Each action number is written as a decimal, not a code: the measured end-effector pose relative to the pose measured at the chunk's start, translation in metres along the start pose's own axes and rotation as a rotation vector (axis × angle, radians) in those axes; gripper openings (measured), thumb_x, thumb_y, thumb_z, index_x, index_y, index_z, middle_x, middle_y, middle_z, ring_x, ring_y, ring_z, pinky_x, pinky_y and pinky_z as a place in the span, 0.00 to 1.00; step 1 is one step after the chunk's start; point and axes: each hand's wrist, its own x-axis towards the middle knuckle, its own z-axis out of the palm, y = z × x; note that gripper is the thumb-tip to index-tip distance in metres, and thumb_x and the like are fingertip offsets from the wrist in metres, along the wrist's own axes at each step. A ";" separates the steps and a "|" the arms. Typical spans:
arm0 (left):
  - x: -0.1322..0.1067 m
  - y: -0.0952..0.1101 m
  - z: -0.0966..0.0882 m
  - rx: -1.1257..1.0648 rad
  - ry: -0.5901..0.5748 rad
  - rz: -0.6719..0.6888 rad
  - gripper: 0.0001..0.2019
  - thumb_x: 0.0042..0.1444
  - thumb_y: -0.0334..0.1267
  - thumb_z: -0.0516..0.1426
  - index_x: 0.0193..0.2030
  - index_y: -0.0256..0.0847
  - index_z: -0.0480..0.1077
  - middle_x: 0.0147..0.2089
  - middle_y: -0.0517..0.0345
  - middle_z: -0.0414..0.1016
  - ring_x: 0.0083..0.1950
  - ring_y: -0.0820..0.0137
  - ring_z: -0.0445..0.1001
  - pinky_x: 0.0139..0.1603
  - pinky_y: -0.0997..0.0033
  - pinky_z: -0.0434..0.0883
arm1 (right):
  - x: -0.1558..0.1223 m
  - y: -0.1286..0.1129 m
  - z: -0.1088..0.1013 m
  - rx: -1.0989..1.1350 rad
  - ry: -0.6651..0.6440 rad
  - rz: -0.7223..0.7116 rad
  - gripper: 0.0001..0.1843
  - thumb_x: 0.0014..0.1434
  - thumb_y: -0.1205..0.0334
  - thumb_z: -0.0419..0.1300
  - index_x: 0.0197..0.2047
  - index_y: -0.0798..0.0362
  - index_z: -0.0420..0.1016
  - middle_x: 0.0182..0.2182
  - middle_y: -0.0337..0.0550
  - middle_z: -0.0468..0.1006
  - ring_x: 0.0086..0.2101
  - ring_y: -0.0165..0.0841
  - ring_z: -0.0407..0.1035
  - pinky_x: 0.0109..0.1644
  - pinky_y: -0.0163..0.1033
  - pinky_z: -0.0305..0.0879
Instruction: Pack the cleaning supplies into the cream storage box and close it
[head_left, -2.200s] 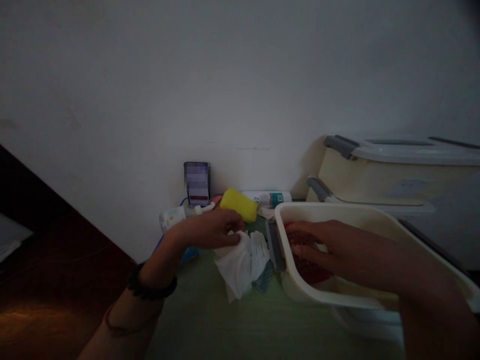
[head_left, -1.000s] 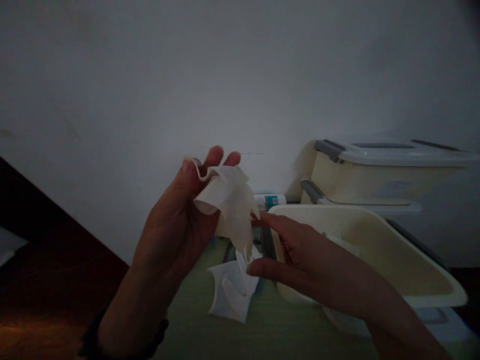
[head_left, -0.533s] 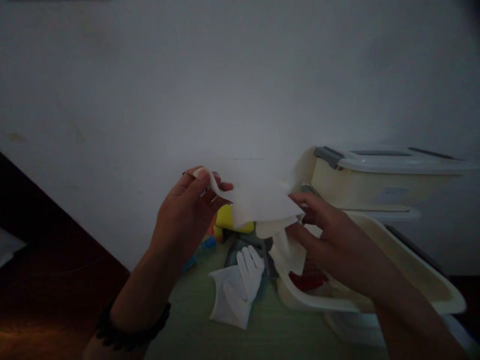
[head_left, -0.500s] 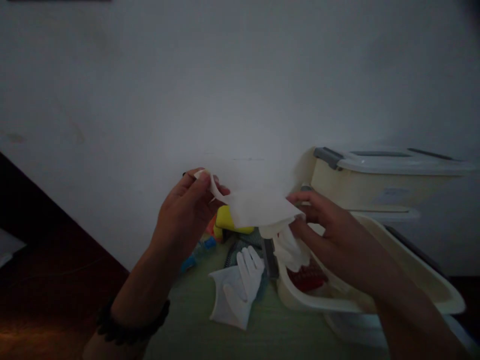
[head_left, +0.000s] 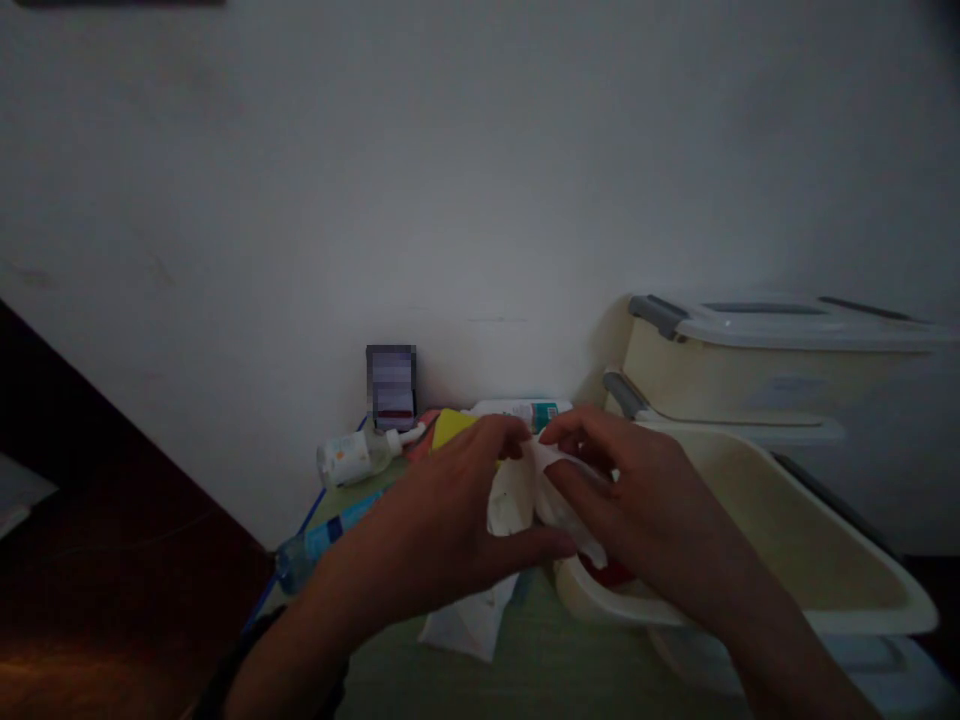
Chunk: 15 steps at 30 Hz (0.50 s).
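Between my two hands is a thin white glove [head_left: 566, 500], bunched up above the table. My right hand [head_left: 637, 480] pinches its upper edge between thumb and fingers. From the other side my left hand [head_left: 465, 500] curls round the glove, fingertips at its top and thumb stretched low across it. A second white glove [head_left: 466, 625] lies flat below, mostly covered by my left hand. Just behind the hands sits a yellow item [head_left: 452, 428], partly hidden.
A cream bin [head_left: 817, 620] with something red [head_left: 609, 572] inside stands at right, in front of a lidded box [head_left: 720, 375]. On the left are a pump bottle [head_left: 352, 458], a blue-labelled bottle [head_left: 315, 545] and a phone [head_left: 392, 390]. A white pack [head_left: 517, 408] lies by the wall.
My left hand has moved right and down to meet my right hand. The glove, stretched out between them before, is now bunched. The phone and bottles at left have come into view.
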 end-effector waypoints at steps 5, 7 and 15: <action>0.005 0.002 0.012 -0.012 0.118 0.018 0.13 0.55 0.32 0.54 0.47 0.42 0.59 0.41 0.57 0.72 0.41 0.67 0.72 0.41 0.66 0.67 | -0.001 0.002 0.000 0.026 0.063 -0.015 0.07 0.53 0.68 0.56 0.37 0.50 0.68 0.31 0.39 0.74 0.31 0.32 0.68 0.33 0.36 0.63; 0.006 0.001 0.009 -0.006 0.145 0.020 0.14 0.53 0.28 0.52 0.46 0.43 0.60 0.40 0.58 0.73 0.40 0.68 0.72 0.40 0.67 0.67 | 0.000 0.004 -0.004 0.041 0.027 -0.042 0.06 0.54 0.68 0.56 0.36 0.50 0.69 0.30 0.38 0.74 0.29 0.31 0.68 0.32 0.35 0.63; 0.007 -0.004 -0.007 -0.033 0.144 0.000 0.08 0.55 0.34 0.54 0.42 0.43 0.67 0.37 0.60 0.77 0.38 0.68 0.74 0.42 0.66 0.68 | 0.000 0.008 -0.012 0.041 0.030 -0.020 0.03 0.59 0.61 0.56 0.36 0.49 0.71 0.30 0.38 0.77 0.26 0.30 0.70 0.28 0.34 0.64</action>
